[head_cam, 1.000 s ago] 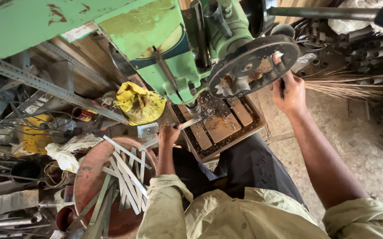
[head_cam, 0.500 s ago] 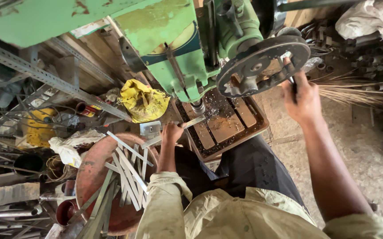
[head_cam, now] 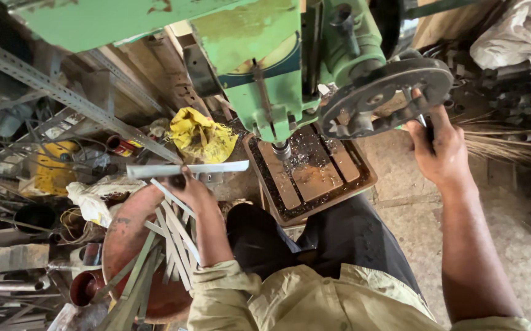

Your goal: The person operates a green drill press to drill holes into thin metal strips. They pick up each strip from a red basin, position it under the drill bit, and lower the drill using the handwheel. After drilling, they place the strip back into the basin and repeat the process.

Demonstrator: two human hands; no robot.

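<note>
Cluttered scrap hems the drill table point(head_cam: 314, 178) — left hand point(head_cam: 192, 190) clamps a metal strip point(head_cam: 185, 170), right hand point(head_cam: 437, 147) grips the handwheel point(head_cam: 388, 98).

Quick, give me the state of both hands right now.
Left hand: closed around a flat grey metal strip, held level.
Right hand: closed on the handle of the round dark metal handwheel.

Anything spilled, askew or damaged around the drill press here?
Yes: metal shavings lie scattered over the drill table, and flat metal strips sit in a loose crisscross heap on the red drum below the left hand.
</note>
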